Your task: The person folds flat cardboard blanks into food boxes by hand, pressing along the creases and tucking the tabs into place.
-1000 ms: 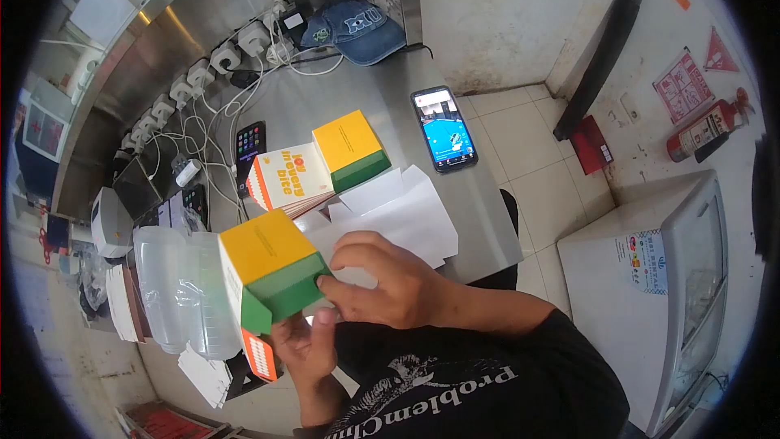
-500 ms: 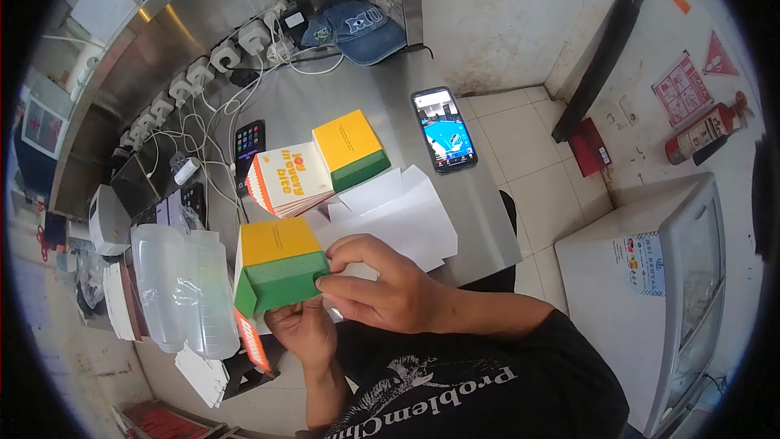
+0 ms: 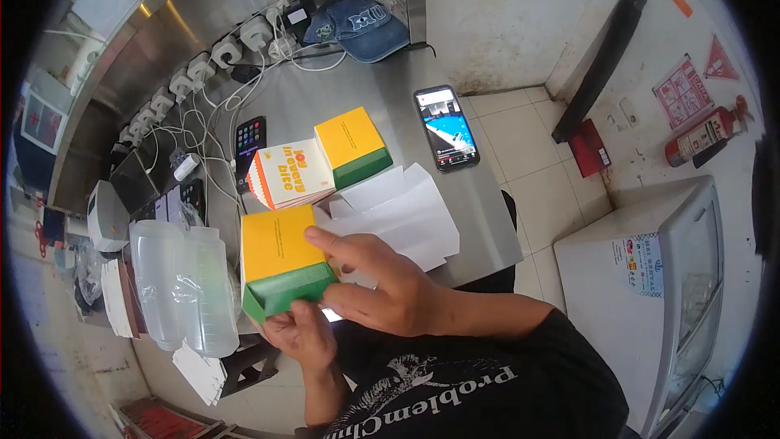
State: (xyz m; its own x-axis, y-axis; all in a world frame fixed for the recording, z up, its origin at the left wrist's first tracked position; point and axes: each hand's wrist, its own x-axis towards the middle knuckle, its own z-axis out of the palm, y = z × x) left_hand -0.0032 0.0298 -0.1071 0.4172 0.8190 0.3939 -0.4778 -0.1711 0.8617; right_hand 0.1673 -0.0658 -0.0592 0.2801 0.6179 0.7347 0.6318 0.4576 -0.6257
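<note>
I hold a yellow and green paper box (image 3: 280,248) at the front edge of the steel table. My left hand (image 3: 305,337) grips its lower green edge from below, thumb on the front. At the box's right side is my right hand (image 3: 382,280), its thumb on the yellow panel and its other fingers closed at the edge, partly hidden. Just beyond lie a stack of flattened cartons (image 3: 291,172) printed "joy in every bite", a second yellow and green box (image 3: 352,145) and white paper sheets (image 3: 406,215).
A phone with a lit screen (image 3: 446,128) lies at the right; another phone (image 3: 250,146) is farther left. Chargers and white cables (image 3: 227,53) line the back wall beside a blue cap (image 3: 361,28). Clear plastic containers (image 3: 183,289) stand at the left. A white freezer (image 3: 642,276) is on the right.
The box has turned upright, and its orange-red lettered flap is out of sight. My right thumb has moved up onto the yellow panel; my left thumb now presses the green edge.
</note>
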